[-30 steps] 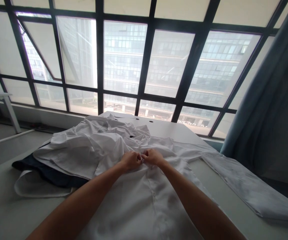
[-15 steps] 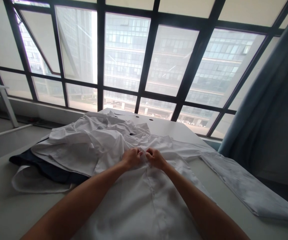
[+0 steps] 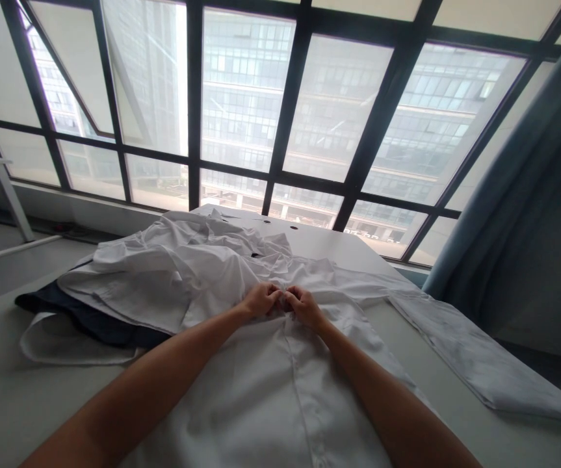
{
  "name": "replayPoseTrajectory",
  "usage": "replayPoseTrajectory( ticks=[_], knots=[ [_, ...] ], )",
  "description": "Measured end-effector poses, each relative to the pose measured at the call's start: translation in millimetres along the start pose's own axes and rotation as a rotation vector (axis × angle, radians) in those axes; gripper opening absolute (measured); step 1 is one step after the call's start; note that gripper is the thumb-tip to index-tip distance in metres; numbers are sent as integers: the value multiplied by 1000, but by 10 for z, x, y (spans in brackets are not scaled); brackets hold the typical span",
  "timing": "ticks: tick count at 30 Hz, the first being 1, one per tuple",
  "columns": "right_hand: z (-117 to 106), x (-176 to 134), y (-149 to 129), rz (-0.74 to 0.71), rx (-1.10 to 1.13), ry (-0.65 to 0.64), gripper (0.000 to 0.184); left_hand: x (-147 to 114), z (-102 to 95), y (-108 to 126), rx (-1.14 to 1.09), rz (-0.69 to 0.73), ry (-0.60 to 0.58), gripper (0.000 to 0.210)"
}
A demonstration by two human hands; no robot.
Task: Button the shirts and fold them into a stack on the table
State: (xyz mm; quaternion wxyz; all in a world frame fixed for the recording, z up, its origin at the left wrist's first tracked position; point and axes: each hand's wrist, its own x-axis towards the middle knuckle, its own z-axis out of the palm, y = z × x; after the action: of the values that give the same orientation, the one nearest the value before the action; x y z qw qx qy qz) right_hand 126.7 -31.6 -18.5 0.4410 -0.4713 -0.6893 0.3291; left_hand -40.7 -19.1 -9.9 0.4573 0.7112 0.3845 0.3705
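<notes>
A white button-up shirt (image 3: 241,390) lies spread on the table, its front placket running down toward me. One long sleeve (image 3: 485,357) stretches out to the right. My left hand (image 3: 262,299) pinches the placket near the upper front of the shirt. Right beside it, my right hand (image 3: 303,305) pinches the same strip of cloth, the fingertips of both hands almost touching. Whatever small part sits between the fingertips, perhaps a button, is hidden.
More crumpled white garments (image 3: 138,273) are heaped at the left, over a dark navy cloth (image 3: 90,328). The white table (image 3: 324,237) reaches toward large windows. A blue-grey curtain (image 3: 499,195) hangs at the right, and another table's leg (image 3: 14,201) stands far left.
My two hands have drawn closer together on the placket, the left moving slightly right. The shirt front has shifted a little between them. The view has tilted slightly downward.
</notes>
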Motion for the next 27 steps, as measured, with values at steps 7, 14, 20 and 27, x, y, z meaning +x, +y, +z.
replayPoseTrajectory(
  ticks=[7, 14, 20, 27],
  knots=[
    [-29, -7, -39, 40, 53, -43, 28, 19, 0, -27, 7, 22, -33, 30],
    [-39, -8, -111, 83, 58, -61, 26, 4, -4, -13, 4, -28, -39, 26],
    [-14, -4, -66, 13, -63, -19, 22, -13, 3, 21, 21, -12, -41, 29],
    [55, -38, -62, -57, -313, 108, 20, -20, 54, 37, 154, -33, 47, 33]
  ],
)
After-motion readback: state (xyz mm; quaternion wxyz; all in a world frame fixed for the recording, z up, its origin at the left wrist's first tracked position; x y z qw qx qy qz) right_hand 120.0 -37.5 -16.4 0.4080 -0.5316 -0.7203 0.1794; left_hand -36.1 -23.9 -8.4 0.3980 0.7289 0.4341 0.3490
